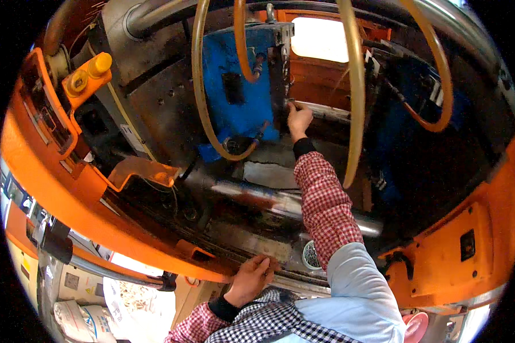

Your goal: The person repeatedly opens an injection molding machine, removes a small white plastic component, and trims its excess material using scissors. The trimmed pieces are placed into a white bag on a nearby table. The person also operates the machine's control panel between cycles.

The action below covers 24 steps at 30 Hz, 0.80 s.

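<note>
My right hand (299, 121) reaches far into the machine. Its fingers are closed at the dark inner face of a blue mould half (240, 86); whatever they pinch is too small to make out. Low in the middle, my left hand (250, 280) is closed, thumb against curled fingers, near the machine's front edge. What it holds, if anything, is hidden. Beside my right sleeve sits a small round bowl (311, 255) of small pieces. A second blue mould half (403, 86) stands across the gap on the right.
Yellowish hoses (198, 74) loop down around the moulds, one (356, 86) close to my right arm. A shiny steel bar (257, 197) crosses below that arm. The orange machine frame (57, 188) curves along the left. White sacks (77, 323) and a pink container (416, 327) lie outside.
</note>
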### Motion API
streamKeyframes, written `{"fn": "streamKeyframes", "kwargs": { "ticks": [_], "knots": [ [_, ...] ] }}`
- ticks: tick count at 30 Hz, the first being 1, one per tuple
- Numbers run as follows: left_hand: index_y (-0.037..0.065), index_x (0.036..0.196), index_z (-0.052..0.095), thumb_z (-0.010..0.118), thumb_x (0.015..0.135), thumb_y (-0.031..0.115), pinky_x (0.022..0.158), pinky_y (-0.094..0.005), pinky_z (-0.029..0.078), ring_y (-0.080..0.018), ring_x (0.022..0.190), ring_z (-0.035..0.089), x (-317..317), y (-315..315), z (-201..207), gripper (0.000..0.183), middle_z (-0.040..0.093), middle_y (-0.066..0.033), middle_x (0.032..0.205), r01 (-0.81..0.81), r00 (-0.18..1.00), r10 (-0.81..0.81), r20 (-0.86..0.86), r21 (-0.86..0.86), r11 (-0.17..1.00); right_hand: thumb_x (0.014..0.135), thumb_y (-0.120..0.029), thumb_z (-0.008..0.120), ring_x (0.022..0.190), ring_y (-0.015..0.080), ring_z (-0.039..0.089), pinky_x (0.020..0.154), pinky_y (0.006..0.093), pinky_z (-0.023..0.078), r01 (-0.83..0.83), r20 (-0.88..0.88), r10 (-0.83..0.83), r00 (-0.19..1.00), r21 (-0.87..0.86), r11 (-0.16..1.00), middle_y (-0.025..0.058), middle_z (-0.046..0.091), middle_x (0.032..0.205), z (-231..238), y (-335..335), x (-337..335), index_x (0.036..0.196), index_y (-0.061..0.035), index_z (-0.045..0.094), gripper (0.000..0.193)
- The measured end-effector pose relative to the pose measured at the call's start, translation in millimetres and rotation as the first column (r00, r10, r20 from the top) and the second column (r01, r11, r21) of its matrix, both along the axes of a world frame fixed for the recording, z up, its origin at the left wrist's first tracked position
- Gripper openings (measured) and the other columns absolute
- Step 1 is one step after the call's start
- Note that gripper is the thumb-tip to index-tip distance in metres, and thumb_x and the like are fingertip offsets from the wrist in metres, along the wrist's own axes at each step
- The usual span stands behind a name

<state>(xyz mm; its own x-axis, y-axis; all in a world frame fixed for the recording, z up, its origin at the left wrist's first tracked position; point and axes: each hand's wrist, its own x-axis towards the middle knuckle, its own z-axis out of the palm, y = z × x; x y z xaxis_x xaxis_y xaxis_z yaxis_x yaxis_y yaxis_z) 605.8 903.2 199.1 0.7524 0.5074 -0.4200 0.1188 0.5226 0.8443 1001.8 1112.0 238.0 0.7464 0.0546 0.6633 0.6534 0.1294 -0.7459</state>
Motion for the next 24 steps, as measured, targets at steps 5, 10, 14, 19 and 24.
{"fn": "streamKeyframes", "kwargs": {
  "ticks": [5, 10, 14, 19, 24],
  "knots": [
    [-0.001, 0.103, 0.051, 0.040, 0.096, 0.018, 0.056, -0.0211, 0.036, -0.0081, 0.061, 0.041, -3, 2, -1, 0.023, 0.059, -0.0087, 0.088, -0.097, 0.995, 0.099, 0.021, -0.072, 0.993, 0.078, -0.018, 0.067, 0.077, 0.0280, 0.064, 0.071, 0.0365, 0.048, 0.140, -0.056, -0.144, 0.988, -0.064, 0.988, 0.0187, 0.066, 0.083, -5, 31, 5, 0.090, 0.0028, 0.068, 0.024],
    [0.000, 0.104, 0.051, 0.042, 0.096, 0.018, 0.055, -0.0201, 0.035, -0.0078, 0.062, 0.041, -3, 7, -6, 0.021, 0.059, -0.0090, 0.089, -0.050, 0.998, 0.050, 0.026, -0.009, 0.999, 0.078, -0.020, 0.067, 0.078, 0.0271, 0.064, 0.072, 0.0365, 0.048, 0.017, -0.173, -0.032, 0.984, -0.086, 0.996, 0.0187, 0.066, 0.083, -8, 33, 18, 0.090, 0.0021, 0.068, 0.025],
    [0.002, 0.102, 0.052, 0.042, 0.096, 0.019, 0.054, -0.0201, 0.034, -0.0075, 0.060, 0.040, 0, 10, -10, 0.021, 0.058, -0.0067, 0.084, -0.024, 1.000, 0.023, 0.020, 0.054, 0.998, 0.078, -0.016, 0.064, 0.077, 0.0305, 0.063, 0.072, 0.0383, 0.048, 0.135, -0.038, -0.140, 0.989, -0.116, 0.984, 0.0197, 0.065, 0.081, -1, 26, 9, 0.088, 0.0033, 0.067, 0.022],
    [0.002, 0.099, 0.055, 0.040, 0.097, 0.021, 0.053, -0.0208, 0.034, -0.0074, 0.059, 0.039, -6, 12, -17, 0.024, 0.051, -0.0023, 0.075, -0.091, 0.996, 0.092, 0.012, -0.044, 0.995, 0.074, 0.000, 0.050, 0.093, 0.0368, 0.058, 0.082, 0.0399, 0.044, 0.183, 0.239, -0.096, 0.966, -0.372, 0.910, 0.0244, 0.061, 0.097, 15, 7, -12, 0.091, 0.0046, 0.065, 0.022],
    [0.000, 0.105, 0.056, 0.042, 0.096, 0.020, 0.056, -0.0210, 0.036, -0.0082, 0.062, 0.043, -2, 19, -26, 0.026, 0.050, -0.0024, 0.078, -0.140, 0.986, 0.142, 0.082, -0.039, 0.989, 0.074, 0.002, 0.049, 0.097, 0.0401, 0.055, 0.084, 0.0402, 0.043, -0.166, 0.014, 0.180, 0.984, -0.321, 0.932, 0.0252, 0.059, 0.099, 16, -16, -9, 0.103, 0.0057, 0.059, 0.031]
  ]
}}
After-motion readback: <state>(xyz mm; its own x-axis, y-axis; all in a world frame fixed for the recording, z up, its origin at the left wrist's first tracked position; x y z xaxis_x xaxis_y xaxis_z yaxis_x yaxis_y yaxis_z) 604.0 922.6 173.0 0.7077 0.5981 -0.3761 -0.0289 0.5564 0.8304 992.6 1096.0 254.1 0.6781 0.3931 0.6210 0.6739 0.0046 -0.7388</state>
